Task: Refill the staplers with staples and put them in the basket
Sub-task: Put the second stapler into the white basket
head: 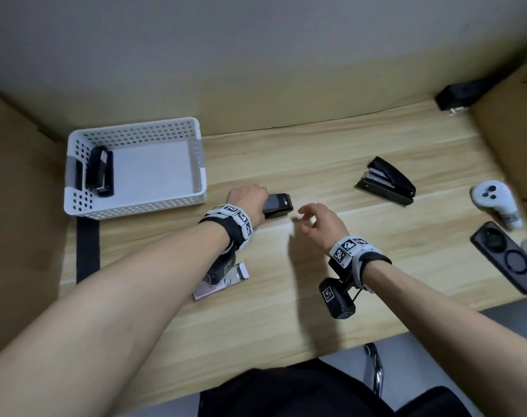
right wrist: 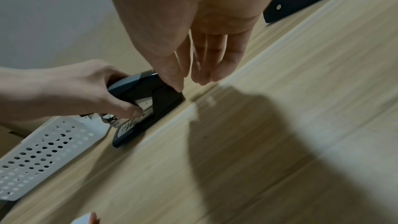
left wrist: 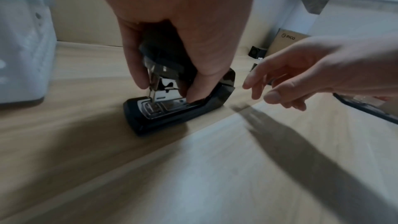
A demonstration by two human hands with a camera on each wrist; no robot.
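Note:
A small black stapler [head: 278, 205] stands on the wooden table [head: 286, 296] just right of the white perforated basket [head: 135, 207]. My left hand [head: 247, 197] grips its top from above, thumb and fingers curled round the upper arm [left wrist: 163, 57] while the base [left wrist: 172, 117] rests on the wood. My right hand [head: 319, 219] hovers just right of it with relaxed fingers [right wrist: 206, 67], holding nothing. Another black stapler [head: 101, 171] lies inside the basket at its left end. A third stapler [head: 387, 183] lies open on the table to the right.
A staple box [head: 223, 281] lies under my left wrist. At the right edge are a white controller [head: 494, 200] and a black phone [head: 507, 260]. A black device [head: 457, 96] sits at the far right back beside a cardboard box [head: 515, 121].

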